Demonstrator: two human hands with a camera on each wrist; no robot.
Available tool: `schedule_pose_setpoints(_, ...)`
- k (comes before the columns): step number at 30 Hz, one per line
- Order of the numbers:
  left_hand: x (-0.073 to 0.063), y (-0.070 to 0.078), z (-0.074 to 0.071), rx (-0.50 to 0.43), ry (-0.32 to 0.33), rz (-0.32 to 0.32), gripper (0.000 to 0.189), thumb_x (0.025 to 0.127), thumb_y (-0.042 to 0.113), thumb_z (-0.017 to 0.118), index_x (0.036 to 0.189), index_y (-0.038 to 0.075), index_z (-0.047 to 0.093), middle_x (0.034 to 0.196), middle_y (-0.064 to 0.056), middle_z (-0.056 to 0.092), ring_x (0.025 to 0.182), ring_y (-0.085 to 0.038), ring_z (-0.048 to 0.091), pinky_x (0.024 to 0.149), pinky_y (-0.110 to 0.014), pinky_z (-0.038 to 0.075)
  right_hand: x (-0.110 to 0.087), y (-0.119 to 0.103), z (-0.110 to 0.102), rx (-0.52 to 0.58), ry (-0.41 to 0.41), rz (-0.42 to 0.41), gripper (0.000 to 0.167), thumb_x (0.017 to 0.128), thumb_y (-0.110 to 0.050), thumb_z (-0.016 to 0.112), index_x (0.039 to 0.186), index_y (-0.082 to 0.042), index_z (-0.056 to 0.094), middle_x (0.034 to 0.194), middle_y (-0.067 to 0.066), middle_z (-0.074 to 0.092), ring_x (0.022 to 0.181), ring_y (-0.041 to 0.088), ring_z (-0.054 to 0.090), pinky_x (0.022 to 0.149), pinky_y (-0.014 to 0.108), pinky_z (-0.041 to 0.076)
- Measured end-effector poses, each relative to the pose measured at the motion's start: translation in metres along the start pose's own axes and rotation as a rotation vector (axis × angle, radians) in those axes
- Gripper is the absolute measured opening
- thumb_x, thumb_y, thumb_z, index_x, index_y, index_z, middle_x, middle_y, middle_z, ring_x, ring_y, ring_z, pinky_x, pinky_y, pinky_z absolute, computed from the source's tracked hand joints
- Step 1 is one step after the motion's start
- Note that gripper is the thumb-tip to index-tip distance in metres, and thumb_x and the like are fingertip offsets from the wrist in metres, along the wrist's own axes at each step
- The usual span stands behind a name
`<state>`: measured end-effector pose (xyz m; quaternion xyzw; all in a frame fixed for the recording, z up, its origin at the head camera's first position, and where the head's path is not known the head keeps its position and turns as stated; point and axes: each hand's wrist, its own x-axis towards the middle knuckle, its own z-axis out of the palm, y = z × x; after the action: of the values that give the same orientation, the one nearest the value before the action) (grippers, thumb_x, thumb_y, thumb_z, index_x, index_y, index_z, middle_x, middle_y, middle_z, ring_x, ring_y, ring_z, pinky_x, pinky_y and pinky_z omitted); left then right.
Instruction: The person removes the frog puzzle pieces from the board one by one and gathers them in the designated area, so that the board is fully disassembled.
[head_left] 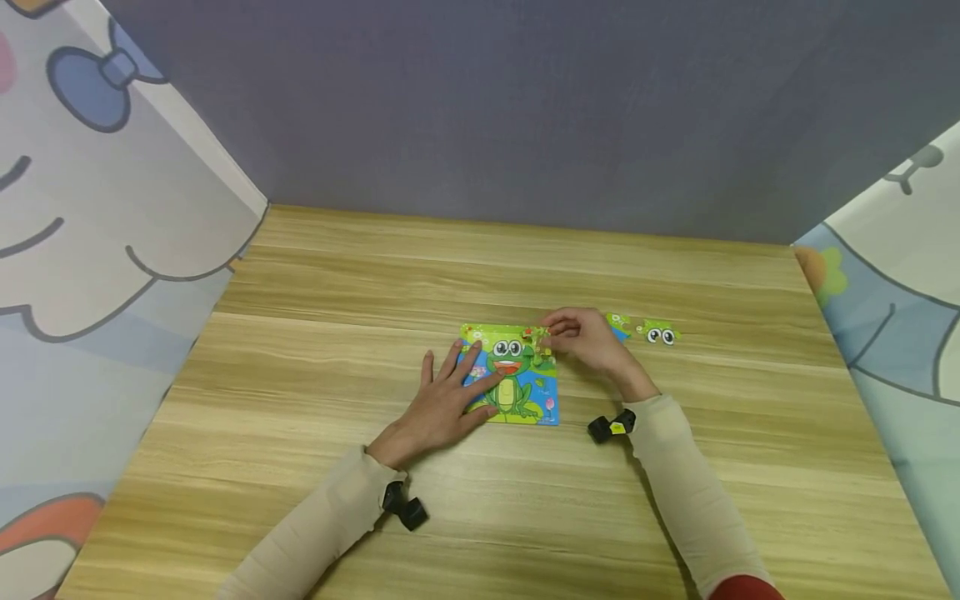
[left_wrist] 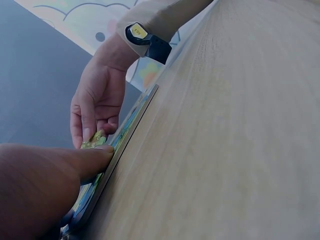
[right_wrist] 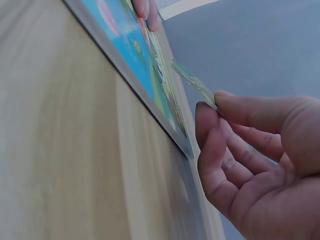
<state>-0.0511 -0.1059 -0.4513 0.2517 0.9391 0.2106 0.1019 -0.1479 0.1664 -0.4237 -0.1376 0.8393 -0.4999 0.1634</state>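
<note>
A square frog jigsaw puzzle (head_left: 512,396) lies flat on the wooden table, showing a green frog on blue and green. My left hand (head_left: 442,407) rests on its left part with the fingers spread straight. Over the upper right corner, my right hand (head_left: 592,340) pinches a green puzzle piece (right_wrist: 196,86) between thumb and fingertips. In the right wrist view that piece is tilted and held apart from the board. How the puzzle looks beneath it is partly hidden.
Right of my right hand lies a loose piece with two cartoon eyes (head_left: 661,335). Another green and blue piece (head_left: 618,322) is beside it, partly covered by the hand. A grey panel (head_left: 525,117) stands along the far edge of the table (head_left: 337,292).
</note>
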Motion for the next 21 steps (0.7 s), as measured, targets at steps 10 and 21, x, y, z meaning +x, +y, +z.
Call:
schedule_pose_setpoints(10, -0.001, 0.0, 0.001, 0.008, 0.007, -0.008, 0.056, 0.102, 0.05, 0.049, 0.154, 0.031, 0.04, 0.171, -0.012, 0.006, 0.159, -0.038, -0.002, 0.115, -0.077, 0.001, -0.002, 0.006, -0.014, 0.056, 0.052, 0.033, 0.027, 0.097, -0.006, 0.064, 0.121, 0.006, 0.068, 0.115, 0.027, 0.07, 0.081, -0.002, 0.067, 0.072, 0.02, 0.057)
schedule_pose_setpoints(21, -0.001, 0.0, 0.001, 0.004, 0.014, 0.0, 0.056, 0.102, 0.049, 0.049, 0.154, 0.031, 0.04, 0.171, -0.012, 0.006, 0.158, -0.039, -0.002, 0.115, -0.077, 0.0, -0.012, 0.015, -0.042, 0.053, 0.124, 0.056, 0.029, 0.097, -0.011, 0.066, 0.119, 0.007, 0.068, 0.097, -0.003, 0.074, 0.077, 0.001, 0.068, 0.073, 0.024, 0.058)
